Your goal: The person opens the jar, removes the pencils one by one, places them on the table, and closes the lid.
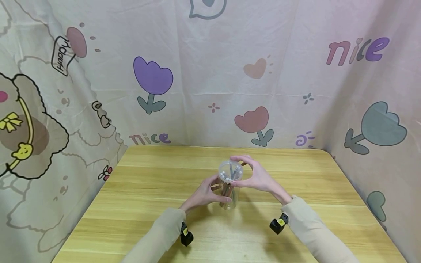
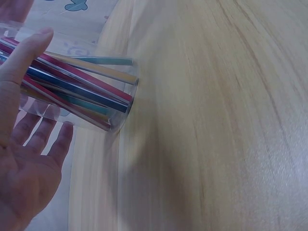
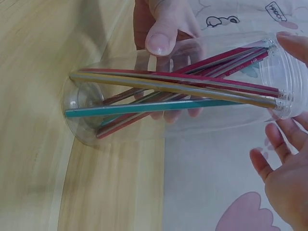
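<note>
A clear plastic jar (image 1: 229,205) stands upright on the wooden table, near its middle. Several pencils (image 3: 178,87), red, yellow, teal and dark blue, lean inside it. White pencil ends show through the clear round top (image 1: 230,171). My left hand (image 1: 205,191) grips the jar's body from the left, thumb in front; in the left wrist view its fingers (image 2: 61,142) curl behind the wall. On the other side my right hand (image 1: 255,176) holds the rim at the top between thumb and fingers. Whether a separate lid sits there is hard to tell.
The light wooden table (image 1: 148,204) reaches back to a printed cloth (image 1: 204,73) that hangs behind it and along both sides. Small black cameras (image 1: 186,235) are strapped to both wrists, below the beige sleeves.
</note>
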Demonstrator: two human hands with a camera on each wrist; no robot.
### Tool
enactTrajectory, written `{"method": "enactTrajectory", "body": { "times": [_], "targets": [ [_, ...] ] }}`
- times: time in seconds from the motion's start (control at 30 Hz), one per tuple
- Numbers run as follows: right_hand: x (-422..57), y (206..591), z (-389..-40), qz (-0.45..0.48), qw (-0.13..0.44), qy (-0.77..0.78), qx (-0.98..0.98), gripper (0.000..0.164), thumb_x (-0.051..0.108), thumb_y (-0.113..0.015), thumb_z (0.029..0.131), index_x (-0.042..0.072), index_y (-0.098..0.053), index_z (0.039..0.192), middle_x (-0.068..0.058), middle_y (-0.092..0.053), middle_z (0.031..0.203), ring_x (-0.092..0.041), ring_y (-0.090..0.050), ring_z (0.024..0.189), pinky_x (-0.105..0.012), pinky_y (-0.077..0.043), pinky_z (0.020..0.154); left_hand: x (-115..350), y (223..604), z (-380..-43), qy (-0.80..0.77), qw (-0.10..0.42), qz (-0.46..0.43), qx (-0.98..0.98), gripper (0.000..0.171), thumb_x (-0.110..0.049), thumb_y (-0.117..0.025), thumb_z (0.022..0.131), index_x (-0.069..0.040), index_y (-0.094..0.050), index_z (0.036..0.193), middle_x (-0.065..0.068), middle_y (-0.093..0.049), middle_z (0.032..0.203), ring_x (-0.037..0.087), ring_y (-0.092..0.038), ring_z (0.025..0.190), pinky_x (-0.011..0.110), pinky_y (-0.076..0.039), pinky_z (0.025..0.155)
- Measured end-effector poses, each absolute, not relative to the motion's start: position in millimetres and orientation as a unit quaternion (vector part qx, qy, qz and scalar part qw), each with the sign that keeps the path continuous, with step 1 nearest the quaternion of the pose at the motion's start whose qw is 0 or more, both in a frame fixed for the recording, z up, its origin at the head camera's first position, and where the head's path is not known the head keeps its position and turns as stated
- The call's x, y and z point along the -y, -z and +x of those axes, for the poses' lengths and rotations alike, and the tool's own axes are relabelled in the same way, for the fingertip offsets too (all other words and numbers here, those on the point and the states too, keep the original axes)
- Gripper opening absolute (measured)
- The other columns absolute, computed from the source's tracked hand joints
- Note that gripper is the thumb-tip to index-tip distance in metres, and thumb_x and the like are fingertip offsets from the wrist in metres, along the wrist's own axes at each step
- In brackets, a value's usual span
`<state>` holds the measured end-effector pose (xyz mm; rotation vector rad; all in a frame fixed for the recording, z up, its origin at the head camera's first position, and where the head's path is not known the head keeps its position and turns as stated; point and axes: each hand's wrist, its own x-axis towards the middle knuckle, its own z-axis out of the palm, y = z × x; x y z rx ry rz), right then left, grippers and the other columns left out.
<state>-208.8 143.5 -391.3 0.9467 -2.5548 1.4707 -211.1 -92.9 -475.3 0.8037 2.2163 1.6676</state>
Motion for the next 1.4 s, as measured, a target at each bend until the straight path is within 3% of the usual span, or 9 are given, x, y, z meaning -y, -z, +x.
{"method": "enactTrajectory", "body": {
  "times": [0.17,0.4,0.6,0.83,1.03,1.17,1.4],
  "targets": [
    [-145.4,390.7,-209.0,0.321,0.014,-0.474,0.819,0.078,0.01,-0.087,0.074,0.01,-0.053,0.144,-0.012,-0.058,0.145,-0.028,-0.053,0.123,-0.048,-0.044,0.106,93.3,474.9,-210.3,-0.575,0.128,0.274,-0.761,0.083,-0.023,-0.088,0.078,-0.03,-0.045,0.149,0.001,-0.054,0.15,0.03,-0.054,0.136,0.05,-0.047,0.115],
    [-141.0,392.2,-210.0,0.329,0.015,-0.462,0.824,0.091,0.02,-0.091,0.072,0.014,-0.044,0.151,-0.008,-0.053,0.149,-0.026,-0.049,0.132,-0.04,-0.045,0.107,93.5,474.9,-210.0,-0.573,0.125,0.276,-0.761,0.087,-0.022,-0.088,0.078,-0.016,-0.042,0.152,0.004,-0.054,0.15,0.032,-0.055,0.135,0.052,-0.047,0.114],
    [-135.7,392.4,-208.9,0.306,0.042,-0.461,0.832,0.081,0.023,-0.092,0.071,0.012,-0.053,0.142,-0.007,-0.056,0.143,-0.025,-0.05,0.129,-0.041,-0.045,0.106,93.7,476.6,-210.9,-0.575,0.128,0.273,-0.761,0.086,-0.023,-0.088,0.078,-0.016,-0.043,0.151,0.003,-0.053,0.15,0.032,-0.054,0.135,0.052,-0.047,0.114],
    [-137.2,391.8,-207.2,0.285,0.025,-0.481,0.829,0.075,0.021,-0.091,0.071,0.014,-0.058,0.138,-0.009,-0.058,0.141,-0.028,-0.052,0.124,-0.044,-0.044,0.105,93.3,475.1,-209.4,-0.574,0.129,0.271,-0.762,0.085,-0.024,-0.088,0.078,-0.019,-0.044,0.151,0.004,-0.054,0.15,0.033,-0.053,0.136,0.053,-0.046,0.115],
    [-140.2,391.8,-207.6,0.29,0.018,-0.495,0.819,0.075,0.018,-0.09,0.072,0.012,-0.058,0.14,-0.01,-0.06,0.14,-0.034,-0.053,0.121,-0.048,-0.044,0.105,93.2,474.1,-208.4,-0.573,0.127,0.272,-0.762,0.086,-0.023,-0.087,0.079,-0.018,-0.042,0.152,0.007,-0.054,0.15,0.037,-0.052,0.136,0.056,-0.046,0.114],
    [-143.3,392.0,-209.1,0.301,0.009,-0.499,0.813,0.074,0.016,-0.089,0.074,0.012,-0.057,0.141,-0.009,-0.06,0.142,-0.032,-0.053,0.121,-0.052,-0.043,0.106,93.2,474.0,-208.2,-0.572,0.131,0.264,-0.765,0.085,-0.023,-0.088,0.079,-0.023,-0.044,0.151,0.005,-0.054,0.15,0.034,-0.052,0.137,0.054,-0.045,0.116],
    [-142.2,391.2,-210.7,0.33,0.005,-0.476,0.815,0.085,0.015,-0.088,0.075,0.012,-0.047,0.149,-0.01,-0.055,0.149,-0.03,-0.052,0.129,-0.043,-0.045,0.106,93.7,476.3,-210.1,-0.574,0.125,0.278,-0.76,0.084,-0.021,-0.086,0.08,-0.016,-0.043,0.151,0.009,-0.054,0.149,0.036,-0.052,0.137,0.056,-0.044,0.116]
  ]
}}
